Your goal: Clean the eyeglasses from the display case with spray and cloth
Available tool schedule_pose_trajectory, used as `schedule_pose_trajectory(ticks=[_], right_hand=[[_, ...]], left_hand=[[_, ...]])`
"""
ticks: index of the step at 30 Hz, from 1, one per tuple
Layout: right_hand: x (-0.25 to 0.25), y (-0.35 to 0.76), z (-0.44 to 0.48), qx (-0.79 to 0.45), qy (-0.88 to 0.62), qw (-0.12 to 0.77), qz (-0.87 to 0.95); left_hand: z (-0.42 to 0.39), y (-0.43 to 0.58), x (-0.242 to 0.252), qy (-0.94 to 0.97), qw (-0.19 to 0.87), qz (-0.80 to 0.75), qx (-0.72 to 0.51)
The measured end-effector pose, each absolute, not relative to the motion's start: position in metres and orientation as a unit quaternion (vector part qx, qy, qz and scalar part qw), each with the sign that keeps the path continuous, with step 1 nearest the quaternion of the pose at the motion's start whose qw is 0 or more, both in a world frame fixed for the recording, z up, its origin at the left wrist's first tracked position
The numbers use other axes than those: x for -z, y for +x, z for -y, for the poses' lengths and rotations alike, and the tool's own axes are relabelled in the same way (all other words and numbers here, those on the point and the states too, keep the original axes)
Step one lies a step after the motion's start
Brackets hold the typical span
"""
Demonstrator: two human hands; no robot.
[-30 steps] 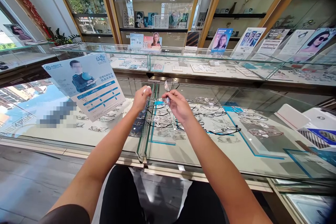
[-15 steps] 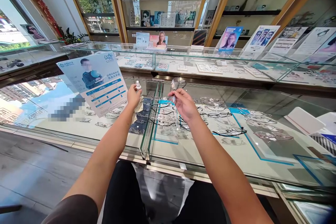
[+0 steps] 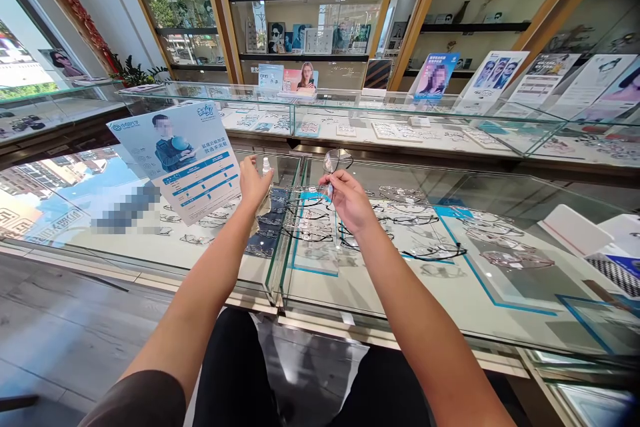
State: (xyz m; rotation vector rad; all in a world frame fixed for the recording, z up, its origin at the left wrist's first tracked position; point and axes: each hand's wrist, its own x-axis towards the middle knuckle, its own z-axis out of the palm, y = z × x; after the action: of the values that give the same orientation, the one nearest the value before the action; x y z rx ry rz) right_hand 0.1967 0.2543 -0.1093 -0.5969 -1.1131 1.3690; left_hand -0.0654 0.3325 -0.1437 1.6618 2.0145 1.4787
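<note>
My right hand [image 3: 349, 199] pinches a pair of thin black-rimmed glasses [image 3: 334, 161], held up above the glass display counter [image 3: 380, 293]. My left hand [image 3: 254, 183] is closed around a small white spray bottle [image 3: 266, 165], its nozzle turned toward the glasses. A cloth seems to hang under the left hand, though it is hard to make out. Both hands hover over rows of eyeglass frames [image 3: 310, 230] lying inside the case.
A blue-and-white poster stand [image 3: 177, 157] stands on the counter at the left. A second glass counter [image 3: 400, 123] with brochures runs behind. White and blue boxes [image 3: 595, 237] lie at the right. Wall shelves [image 3: 305, 20] hold pictures and trophies.
My left hand drew away to the left of the glasses and brought the small spray bottle up into sight. The right hand stayed nearly still with the glasses.
</note>
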Motion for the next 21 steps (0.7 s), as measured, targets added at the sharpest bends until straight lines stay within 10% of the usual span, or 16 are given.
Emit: schedule_pose_trajectory(ticks=[9, 21], right_hand=[[0.108, 0.197, -0.254, -0.58, -0.261, 0.598, 0.487], [0.104, 0.198, -0.252, -0.592, -0.245, 0.608, 0.469]], left_hand=[[-0.331, -0.081, 0.142, 0.587, 0.123, -0.765, -0.236], [-0.318, -0.078, 0.12, 0.604, 0.239, -0.657, -0.381]])
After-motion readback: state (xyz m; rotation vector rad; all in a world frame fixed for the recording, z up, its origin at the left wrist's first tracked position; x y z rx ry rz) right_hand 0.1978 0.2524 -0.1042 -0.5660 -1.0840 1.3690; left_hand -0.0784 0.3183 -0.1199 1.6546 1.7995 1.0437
